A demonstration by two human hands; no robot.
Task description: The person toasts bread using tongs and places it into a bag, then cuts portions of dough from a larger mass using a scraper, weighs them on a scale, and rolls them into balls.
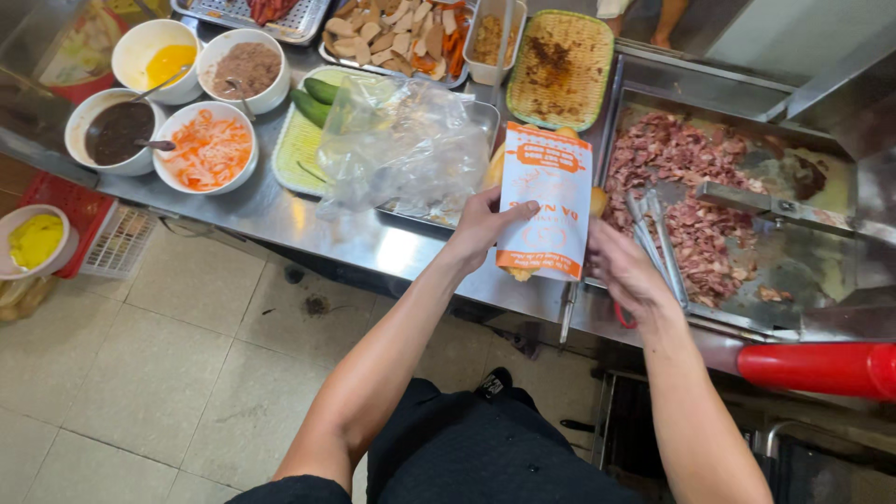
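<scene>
I see my left hand (481,227) wrapped around a white and orange paper sleeve (546,210) with a bread roll (519,272) poking out at its lower end. My right hand (623,271) grips metal tongs (656,245), whose tips rest over the chopped meat (686,187) in a steel tray (845,322). A crumpled clear plastic bag (401,145) lies on the steel counter (280,217), just beside the sleeve, partly covering a green tray (297,145) with cucumbers (315,101). Farther left stand four white bowls: yellow sauce (168,61), brown paste (246,67), dark sauce (118,131) and shredded carrot (207,149). A woven basket (563,67) sits behind the sleeve. A red bottle (821,369) lies at the right edge.
</scene>
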